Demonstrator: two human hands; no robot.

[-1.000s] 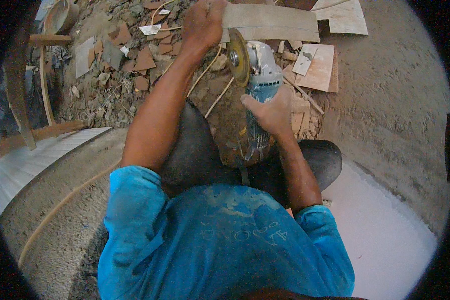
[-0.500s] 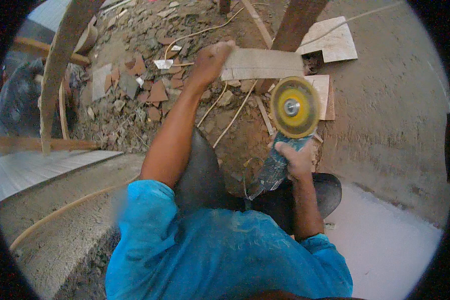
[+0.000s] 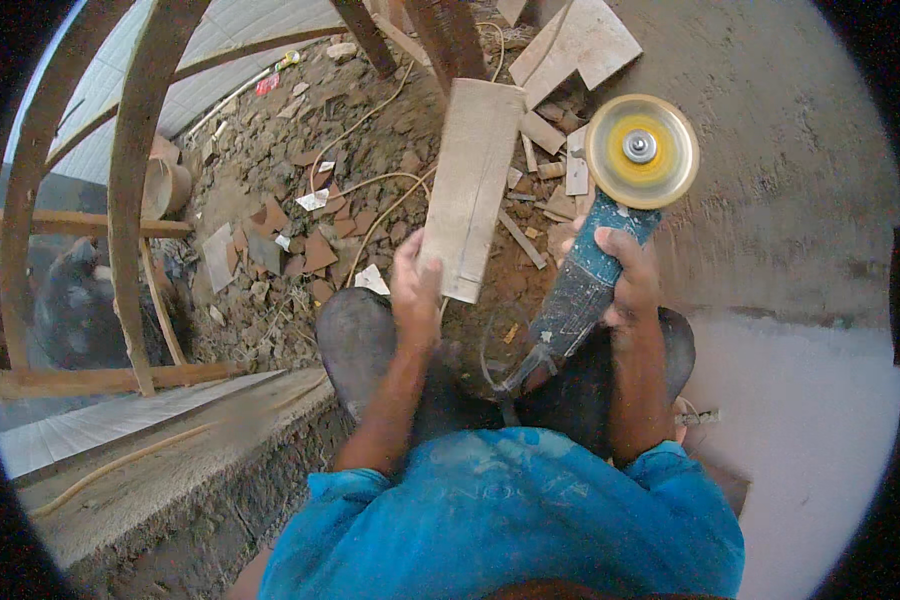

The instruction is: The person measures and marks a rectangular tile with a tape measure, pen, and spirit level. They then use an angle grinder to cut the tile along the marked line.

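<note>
A long beige tile strip (image 3: 478, 180) is gripped near its lower left edge by my left hand (image 3: 416, 290), thumb on its face. The strip points up and away from me, with a dark line drawn along it. My right hand (image 3: 632, 270) is wrapped round the blue, dust-covered body of an angle grinder (image 3: 582, 288). Its yellow-centred disc (image 3: 642, 150) faces up, to the right of the strip and apart from it. The grinder's tail end and cord hang down between my knees.
Broken tiles (image 3: 320, 250) and rubble cover the ground ahead. Wooden posts (image 3: 140, 190) stand at left, another post (image 3: 450, 45) ahead. A notched large tile (image 3: 580, 55) lies at the far right. Cords (image 3: 370, 235) run across the rubble. A rough concrete wall (image 3: 770, 190) rises at right.
My left hand has drawn back toward me, and the tile strip has turned from crosswise to lengthwise. The grinder has shifted right and up, away from the strip. The view has also shifted.
</note>
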